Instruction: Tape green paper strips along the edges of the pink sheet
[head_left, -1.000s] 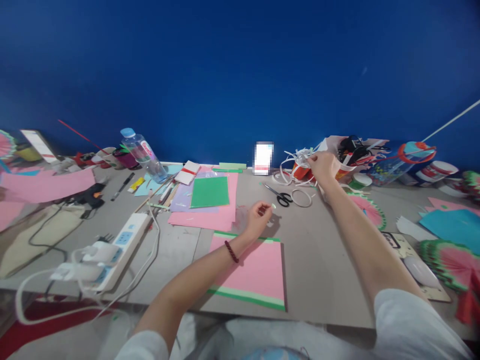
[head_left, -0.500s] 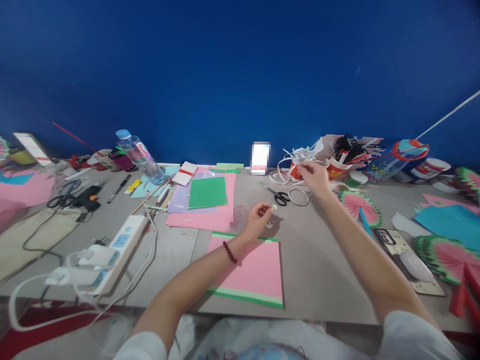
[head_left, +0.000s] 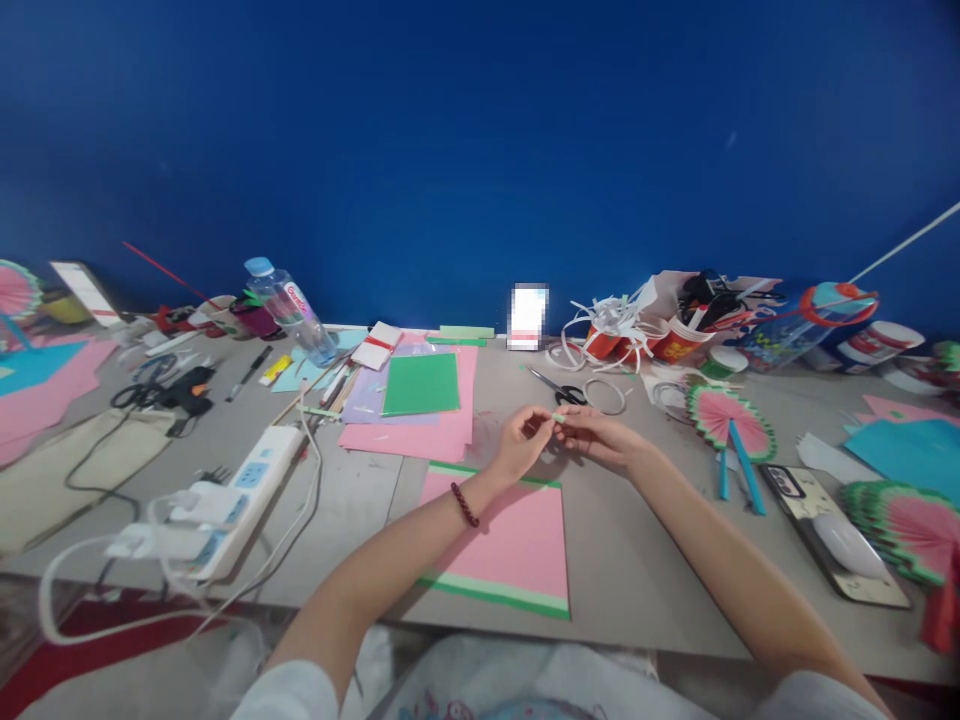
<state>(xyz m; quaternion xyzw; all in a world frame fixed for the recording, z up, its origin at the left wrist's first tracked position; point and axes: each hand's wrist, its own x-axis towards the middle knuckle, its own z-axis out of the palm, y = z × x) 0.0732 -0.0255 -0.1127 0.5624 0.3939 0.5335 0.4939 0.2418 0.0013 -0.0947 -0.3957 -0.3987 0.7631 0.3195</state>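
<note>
My left hand [head_left: 523, 442], with a dark bead bracelet on its wrist, pinches a small pale green piece [head_left: 559, 418], perhaps paper or tape. My right hand [head_left: 600, 437] meets it there, its fingertips closed at the same piece. Both hands hover past the far edge of a pink paper sheet [head_left: 502, 540] with green strips along its near and far edges. Just beyond the fingers lie black-handled scissors [head_left: 566, 392] and a clear ring, seemingly a tape roll [head_left: 604, 396].
Left of centre are a green sheet [head_left: 421, 384] on stacked coloured paper, a tilted water bottle [head_left: 296, 315] and a power strip [head_left: 251, 495] with trailing cables. Cups of white paper strips [head_left: 611, 325] stand behind. To the right are a watermelon-patterned fan [head_left: 731, 420] and a phone [head_left: 840, 545] under a mouse.
My right hand has come from the cup of paper strips down and inward to my left hand. Its fingers now meet the small pale piece. The view has shifted slightly.
</note>
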